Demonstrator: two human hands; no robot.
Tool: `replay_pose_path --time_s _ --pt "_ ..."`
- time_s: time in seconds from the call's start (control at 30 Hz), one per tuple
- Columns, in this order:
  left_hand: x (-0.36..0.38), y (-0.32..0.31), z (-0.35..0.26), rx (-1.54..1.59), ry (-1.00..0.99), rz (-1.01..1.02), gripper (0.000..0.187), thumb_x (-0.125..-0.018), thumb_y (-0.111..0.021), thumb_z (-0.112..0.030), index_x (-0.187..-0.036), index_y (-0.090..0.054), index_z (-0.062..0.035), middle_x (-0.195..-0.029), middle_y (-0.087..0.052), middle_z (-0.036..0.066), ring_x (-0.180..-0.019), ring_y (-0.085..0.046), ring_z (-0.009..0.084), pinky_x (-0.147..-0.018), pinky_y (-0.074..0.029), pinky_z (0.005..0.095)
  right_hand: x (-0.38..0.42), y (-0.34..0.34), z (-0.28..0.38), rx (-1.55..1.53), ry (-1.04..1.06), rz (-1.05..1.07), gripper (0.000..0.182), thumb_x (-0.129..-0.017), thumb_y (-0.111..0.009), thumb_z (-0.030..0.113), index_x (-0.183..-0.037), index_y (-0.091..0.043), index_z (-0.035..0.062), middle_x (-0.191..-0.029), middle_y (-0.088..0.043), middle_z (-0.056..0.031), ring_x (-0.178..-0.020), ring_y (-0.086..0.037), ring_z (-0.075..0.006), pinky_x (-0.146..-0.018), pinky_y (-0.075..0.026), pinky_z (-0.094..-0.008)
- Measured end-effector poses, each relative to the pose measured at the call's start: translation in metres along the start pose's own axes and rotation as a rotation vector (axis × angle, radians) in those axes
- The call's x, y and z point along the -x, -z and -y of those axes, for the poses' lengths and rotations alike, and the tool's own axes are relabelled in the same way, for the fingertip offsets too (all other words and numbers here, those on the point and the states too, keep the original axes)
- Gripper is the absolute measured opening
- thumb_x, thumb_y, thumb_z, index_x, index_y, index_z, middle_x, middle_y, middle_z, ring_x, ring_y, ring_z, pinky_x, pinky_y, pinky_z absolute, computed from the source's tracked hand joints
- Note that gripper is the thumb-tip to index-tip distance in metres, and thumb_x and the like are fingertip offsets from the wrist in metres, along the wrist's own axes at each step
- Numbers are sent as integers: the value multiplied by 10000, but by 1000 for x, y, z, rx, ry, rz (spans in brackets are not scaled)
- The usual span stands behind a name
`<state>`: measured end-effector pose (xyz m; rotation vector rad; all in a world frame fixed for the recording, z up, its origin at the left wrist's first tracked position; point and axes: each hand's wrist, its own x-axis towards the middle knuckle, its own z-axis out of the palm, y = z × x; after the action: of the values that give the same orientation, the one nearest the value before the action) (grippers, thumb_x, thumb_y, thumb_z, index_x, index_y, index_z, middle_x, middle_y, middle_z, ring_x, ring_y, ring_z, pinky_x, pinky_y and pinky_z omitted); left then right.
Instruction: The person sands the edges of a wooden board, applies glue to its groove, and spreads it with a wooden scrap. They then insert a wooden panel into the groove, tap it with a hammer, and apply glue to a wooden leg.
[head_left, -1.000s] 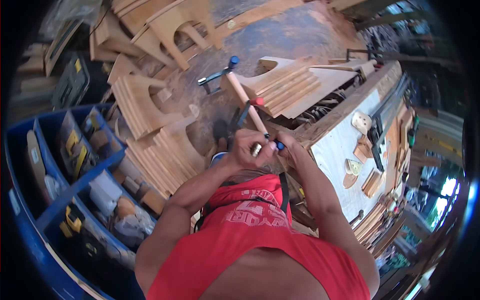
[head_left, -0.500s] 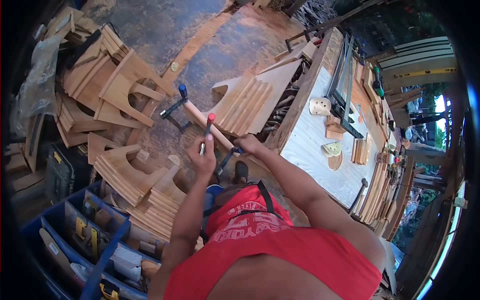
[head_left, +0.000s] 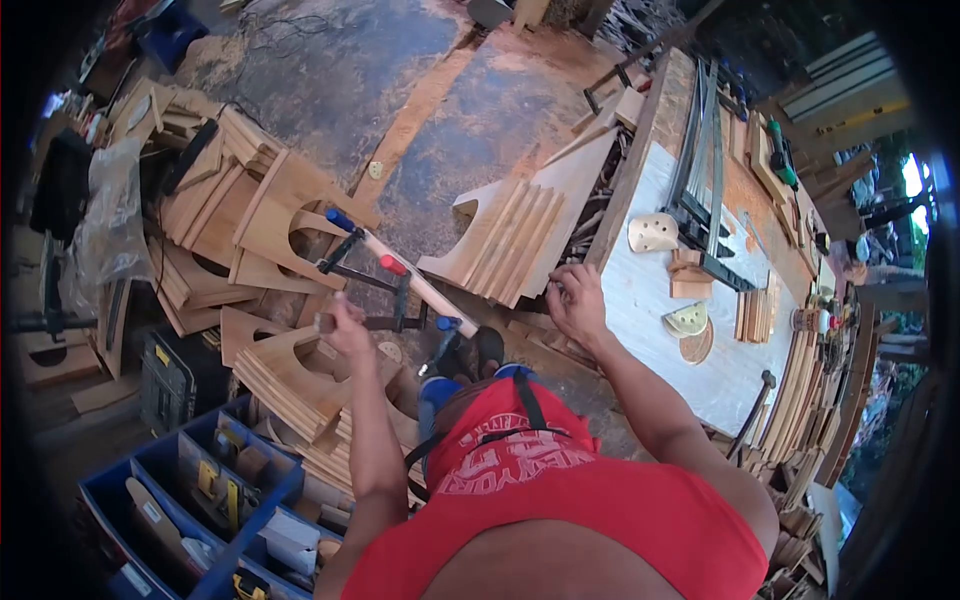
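Note:
A long pale wooden strip (head_left: 425, 290) slants in front of me, held by several bar clamps. One clamp has a blue handle (head_left: 340, 219) at the far end, another a red handle (head_left: 392, 265) near the middle. A second blue handle (head_left: 446, 323) is at the near end. My left hand (head_left: 350, 328) is closed around the brownish bar (head_left: 384, 323) that runs out from the red-handled clamp. Apart from the strip, my right hand (head_left: 578, 305) hovers by the workbench edge, fingers loosely bent and apart, nothing visible in them.
Stacked cut wooden panels (head_left: 290, 215) lie at left, with more boards (head_left: 510, 240) ahead. A blue divided bin (head_left: 240, 535) and a black case (head_left: 170, 375) stand lower left. On the right, the workbench (head_left: 640, 340) bears long clamps (head_left: 695, 170) and sanding discs (head_left: 686, 320).
My right hand has let go of the near blue-handled clamp and moved right. My left hand has moved from the red handle down and left onto the bar. The view has shifted.

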<state>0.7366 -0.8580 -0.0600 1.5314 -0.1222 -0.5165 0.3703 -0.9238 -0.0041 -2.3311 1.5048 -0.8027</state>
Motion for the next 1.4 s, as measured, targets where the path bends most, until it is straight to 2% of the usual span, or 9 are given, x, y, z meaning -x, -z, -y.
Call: replay_pose_path --time_s 0.1,0.23,0.33,0.43,0.63,0.8,1.1,1.3,1.4 --pt "-33 -9 -12 143 29 142 398 -973 -653 -174 -622 -476 -113 -569 -448 -17 -489 -411 98 -482 -342 287 -3 3 5 -39 -46 -54 141 -795 -687 44 -935 -687 29 -982 -648 -140 -962 -582 -353 -842 -486 -459" --pt "-45 -41 -31 1 7 159 372 -947 -663 -167 -623 -496 -91 -572 -481 1 -493 -442 105 -466 -349 289 -7 2 5 7 -66 -62 133 -777 -692 18 -906 -664 18 -972 -643 -142 -949 -584 -359 -842 -494 -453" --pt "-65 -66 -47 114 -3 439 364 -952 -644 -114 -621 -493 -103 -563 -461 -23 -474 -401 76 -451 -326 276 0 -4 15 30 -107 -88 154 -770 -693 -5 -920 -669 19 -980 -643 -142 -949 -589 -360 -837 -504 -446" --pt "-69 -95 -102 -49 -29 456 362 -954 -635 -80 -625 -485 -106 -545 -447 -27 -460 -377 64 -448 -316 270 -7 -1 12 69 -145 -101 172 -770 -690 -23 -935 -677 23 -982 -644 -140 -943 -595 -359 -831 -512 -440" --pt "-106 -156 -151 48 -160 732 314 -938 -656 -73 -665 -503 -94 -547 -458 -19 -452 -385 71 -443 -324 269 -6 -3 15 51 -222 -116 170 -786 -693 -32 -949 -677 16 -986 -642 -139 -954 -599 -359 -812 -523 -439" --pt "-119 -227 -197 -29 -348 688 295 -909 -644 -63 -691 -450 -103 -562 -412 -8 -448 -407 111 -416 -366 307 -6 5 20 18 -252 -106 183 -776 -707 -25 -951 -675 18 -989 -635 -135 -945 -593 -355 -804 -526 -436" --pt "-114 -411 -248 55 -405 931 300 -903 -661 -88 -676 -466 -109 -543 -430 -15 -430 -400 100 -437 -354 298 -13 7 17 24 -244 -170 257 -702 -713 -22 -949 -653 17 -980 -628 -123 -923 -595 -334 -800 -528 -413" --pt "-117 -566 -205 51 -403 1102 243 -899 -665 -93 -710 -512 -95 -555 -452 -10 -429 -421 103 -428 -368 290 -13 0 22 202 -308 -141 228 -688 -710 16 -908 -657 35 -973 -637 -117 -912 -597 -328 -805 -532 -412" --pt "-129 -660 -147 1 -419 1232 196 -897 -656 -91 -732 -553 -73 -567 -488 0 -434 -455 112 -408 -362 287 -15 -13 26 312 -433 -59 206 -698 -706 40 -900 -664 37 -952 -634 -124 -910 -595 -337 -811 -533 -417"
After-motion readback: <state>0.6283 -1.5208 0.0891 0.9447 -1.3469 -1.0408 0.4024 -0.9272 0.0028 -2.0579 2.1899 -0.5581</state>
